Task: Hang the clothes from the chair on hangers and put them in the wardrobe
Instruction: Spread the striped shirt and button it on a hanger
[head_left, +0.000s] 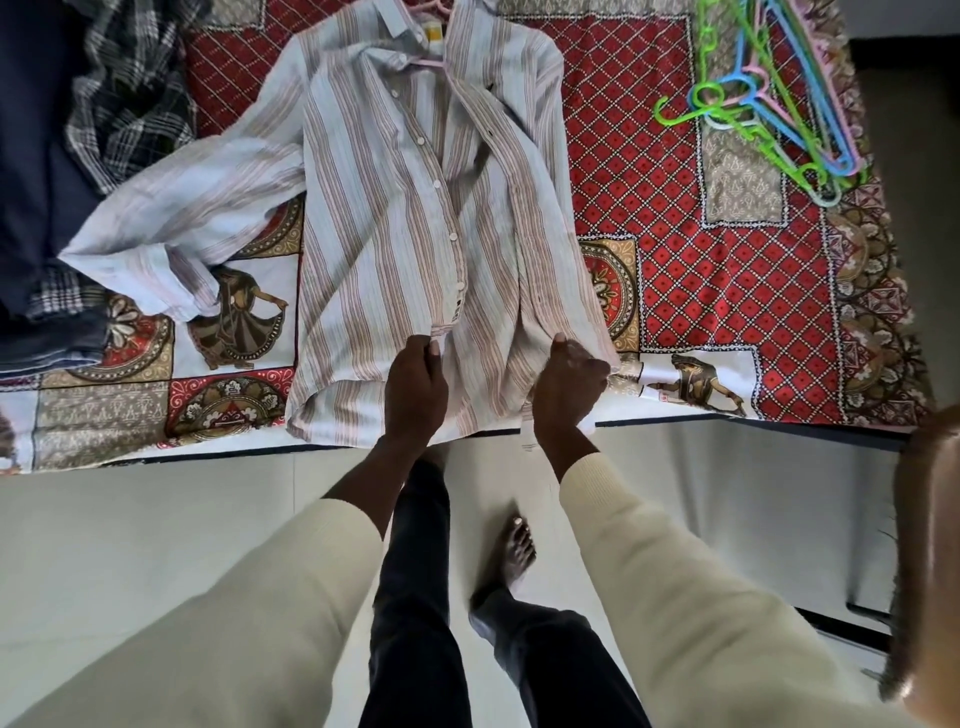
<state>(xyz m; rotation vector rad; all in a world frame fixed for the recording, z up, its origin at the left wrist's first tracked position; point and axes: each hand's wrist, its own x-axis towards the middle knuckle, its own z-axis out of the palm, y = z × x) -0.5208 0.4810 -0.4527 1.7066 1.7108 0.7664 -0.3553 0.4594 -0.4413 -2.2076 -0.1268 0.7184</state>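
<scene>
Two garments wait far left: dark navy cloth (36, 156) and plaid shirt (130, 88). Striped shirt (405, 208), thin crinkly cotton, lies on bed (701, 260) over pink hanger (431, 63). Left hand (415, 387) and right hand (569, 384) each pinch its hem; a hard tug may slip it off. Slick plastic hangers (769, 98) far right.

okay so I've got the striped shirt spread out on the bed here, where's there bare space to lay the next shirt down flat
Best patch: the red diamond area of the bedspread, between the striped shirt and the pile of hangers. A smaller patch lies under the spread sleeve, near the bed edge. The far left is crowded with dark and plaid clothes.
</scene>
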